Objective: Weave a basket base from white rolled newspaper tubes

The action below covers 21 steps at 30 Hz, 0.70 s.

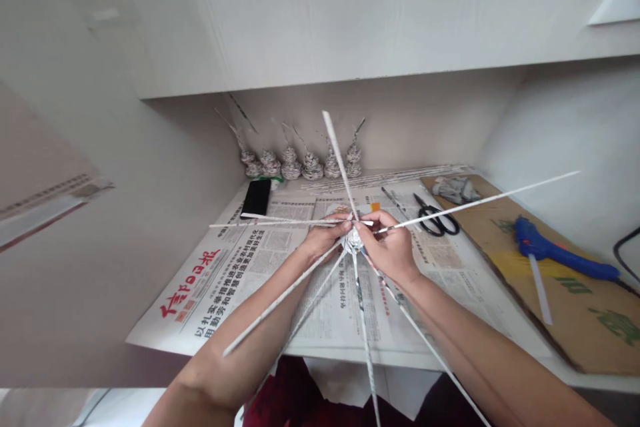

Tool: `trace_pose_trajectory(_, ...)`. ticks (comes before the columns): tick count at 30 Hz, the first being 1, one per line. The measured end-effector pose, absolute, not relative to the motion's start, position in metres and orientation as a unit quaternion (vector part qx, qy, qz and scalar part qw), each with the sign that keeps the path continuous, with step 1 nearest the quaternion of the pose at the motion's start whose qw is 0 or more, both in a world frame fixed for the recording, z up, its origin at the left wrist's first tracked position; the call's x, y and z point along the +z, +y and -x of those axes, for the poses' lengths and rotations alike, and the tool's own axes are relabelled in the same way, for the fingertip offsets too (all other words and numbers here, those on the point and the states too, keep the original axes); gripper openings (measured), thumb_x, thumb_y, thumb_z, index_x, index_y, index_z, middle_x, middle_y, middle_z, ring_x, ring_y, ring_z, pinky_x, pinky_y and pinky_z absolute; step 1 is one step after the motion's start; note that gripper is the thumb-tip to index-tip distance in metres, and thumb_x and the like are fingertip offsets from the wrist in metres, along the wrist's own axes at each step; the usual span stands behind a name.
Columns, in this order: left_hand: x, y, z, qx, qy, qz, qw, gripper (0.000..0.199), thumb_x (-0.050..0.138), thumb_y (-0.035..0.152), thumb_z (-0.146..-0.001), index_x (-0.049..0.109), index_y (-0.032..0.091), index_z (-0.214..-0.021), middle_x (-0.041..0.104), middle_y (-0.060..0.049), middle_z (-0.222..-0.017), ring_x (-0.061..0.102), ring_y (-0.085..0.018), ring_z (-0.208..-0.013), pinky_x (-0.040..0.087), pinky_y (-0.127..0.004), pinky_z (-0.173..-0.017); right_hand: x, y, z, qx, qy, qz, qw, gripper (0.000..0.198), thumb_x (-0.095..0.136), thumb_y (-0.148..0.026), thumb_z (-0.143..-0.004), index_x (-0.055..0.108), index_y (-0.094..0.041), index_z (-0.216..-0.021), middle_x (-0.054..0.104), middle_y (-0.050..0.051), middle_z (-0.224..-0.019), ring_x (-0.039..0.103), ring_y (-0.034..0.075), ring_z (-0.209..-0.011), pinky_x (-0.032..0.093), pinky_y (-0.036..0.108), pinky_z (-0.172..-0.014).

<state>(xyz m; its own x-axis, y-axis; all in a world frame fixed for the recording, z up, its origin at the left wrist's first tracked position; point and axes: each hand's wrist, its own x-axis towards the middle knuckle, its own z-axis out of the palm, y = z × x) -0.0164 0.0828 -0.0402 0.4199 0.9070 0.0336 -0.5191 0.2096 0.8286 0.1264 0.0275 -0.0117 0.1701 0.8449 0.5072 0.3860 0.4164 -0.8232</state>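
Between my two hands is a small woven piece of rolled newspaper (353,240), with several long paper tubes sticking out of it like spokes. My left hand (325,239) pinches its left side, near a tube that runs out to the left. On the right, my right hand (393,247) grips the piece with thumb and fingers, and one tube (480,201) passes out beyond it. Another tube (336,153) points up and away from me. Several more hang toward me over the table's front edge. Fingers cover part of the weave.
Several gourd-shaped woven paper pieces (313,165) line the back wall. Newspaper (240,280) covers the table, bearing a black phone-like object (257,198), black scissors (436,219) and a bundle of paper tubes (400,177). A blue glue gun (565,253) rests on cardboard (530,320). A cabinet (350,13) overhangs.
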Motion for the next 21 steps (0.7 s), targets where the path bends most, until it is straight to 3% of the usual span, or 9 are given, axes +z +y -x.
trace_pose_trajectory(6,-0.0462,0.0848,0.0193,0.475,0.263,-0.437,0.717,0.036,0.089,0.031,-0.057,0.075,0.012,-0.085,0.071,-0.005,-0.079,0.063,-0.016,-0.069,0.046,-0.031,-0.075,-0.0099,0.0258,-0.1262,0.159,-0.637,0.487,0.576,0.019,0.069,-0.033,-0.079,0.066,-0.021,-0.094,0.070,0.002,-0.078,0.061,0.014,-0.062,0.048,0.024,-0.060)
trace_pose_trajectory(10,-0.0472,0.0835,0.0189,0.473,0.283,-0.447,0.705,0.038,0.089,0.034,-0.055,0.074,0.013,-0.084,0.071,-0.005,-0.078,0.062,-0.016,-0.070,0.045,-0.033,-0.079,-0.0107,0.0281,-0.1273,0.126,-0.650,0.480,0.575,0.010,0.067,-0.029,-0.080,0.067,-0.020,-0.085,0.069,0.003,-0.082,0.063,0.016,-0.071,0.048,0.026,-0.066)
trace_pose_trajectory(21,-0.0468,0.0804,0.0116,0.497,0.271,-0.450,0.691,0.037,0.088,0.035,-0.058,0.070,0.014,-0.083,0.069,-0.004,-0.077,0.063,-0.016,-0.073,0.047,-0.032,-0.079,-0.0140,0.0330,-0.1269,0.230,-0.589,0.514,0.580,0.020,0.064,-0.040,-0.081,0.064,-0.020,-0.080,0.066,0.002,-0.071,0.059,0.015,-0.059,0.044,0.024,-0.054)
